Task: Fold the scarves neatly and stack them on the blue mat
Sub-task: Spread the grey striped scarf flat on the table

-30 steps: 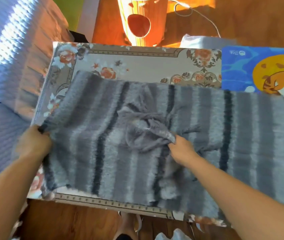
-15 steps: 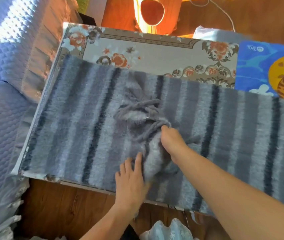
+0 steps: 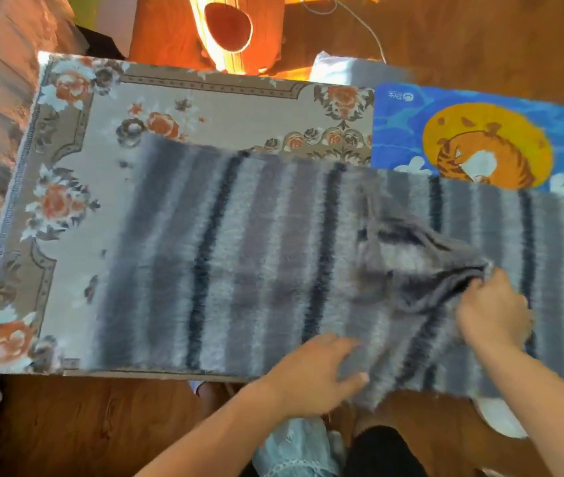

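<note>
A grey striped scarf lay spread across the floral-covered table, its right portion overlapping the near edge of the blue mat. The right hand pinched a bunched ridge of the scarf's upper layer, the gathered cloth fanning away to the left of its fingertips. The left hand rested on the near hem, fingers loosely spread over the pile and the thumb extended toward the right hand; whether it gripped any cloth under the palm could not be determined.

Assessment: the fold was only begun. Risk noted: with the near hem overhanging the table edge just below the left fingers, an uneven pull by the right hand could drag the scarf askew or off the table, leaving misaligned edges.
</note>
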### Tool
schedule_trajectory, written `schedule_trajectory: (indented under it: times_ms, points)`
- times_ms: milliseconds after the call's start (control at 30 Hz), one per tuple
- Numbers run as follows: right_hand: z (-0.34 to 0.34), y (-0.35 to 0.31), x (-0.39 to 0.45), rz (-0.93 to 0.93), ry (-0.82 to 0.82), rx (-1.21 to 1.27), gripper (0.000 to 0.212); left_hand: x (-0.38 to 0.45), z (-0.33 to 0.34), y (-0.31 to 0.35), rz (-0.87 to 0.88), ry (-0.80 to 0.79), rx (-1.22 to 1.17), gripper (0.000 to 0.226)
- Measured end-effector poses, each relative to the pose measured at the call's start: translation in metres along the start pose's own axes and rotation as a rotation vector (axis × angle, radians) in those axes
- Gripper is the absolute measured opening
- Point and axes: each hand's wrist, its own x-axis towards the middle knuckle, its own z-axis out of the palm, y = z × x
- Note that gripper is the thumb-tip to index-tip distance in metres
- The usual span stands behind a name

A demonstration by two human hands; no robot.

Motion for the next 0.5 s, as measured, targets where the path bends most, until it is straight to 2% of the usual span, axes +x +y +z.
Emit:
schedule_trajectory:
  times_ms: [100, 167, 233, 267, 367, 400, 500]
  points:
    - [0.007, 0.045, 0.034, 0.075, -0.043, -0.148, 0.034, 0.021, -0.005, -0.037, -0.111, 0.268, 0.195, 0.053]
    - [0.016, 0.051, 0.048, 0.098, -0.160, -0.220, 0.043, 0.026, -0.021, -0.069, -0.186, 0.376, 0.359, 0.057]
    - [0.028, 0.041, 0.055, 0.020, -0.251, -0.270, 0.076, 0.029, -0.042, -0.096, -0.298, 0.388, 0.515, 0.065]
    - [0.035, 0.032, 0.058, -0.076, -0.246, -0.293, 0.088, 0.032, -0.053, -0.107, -0.344, 0.384, 0.588, 0.068]
    - [0.060, -0.005, 0.068, -0.439, -0.241, -0.358, 0.086, 0.048, -0.080, -0.130, -0.424, 0.412, 0.697, 0.071]
    - [0.069, -0.018, 0.070, -0.492, -0.279, -0.350, 0.085, 0.054, -0.086, -0.135, -0.472, 0.378, 0.685, 0.073]
    - [0.093, -0.044, 0.081, -0.420, -0.435, -0.339, 0.099, 0.068, -0.090, -0.141, -0.614, 0.243, 0.628, 0.081]
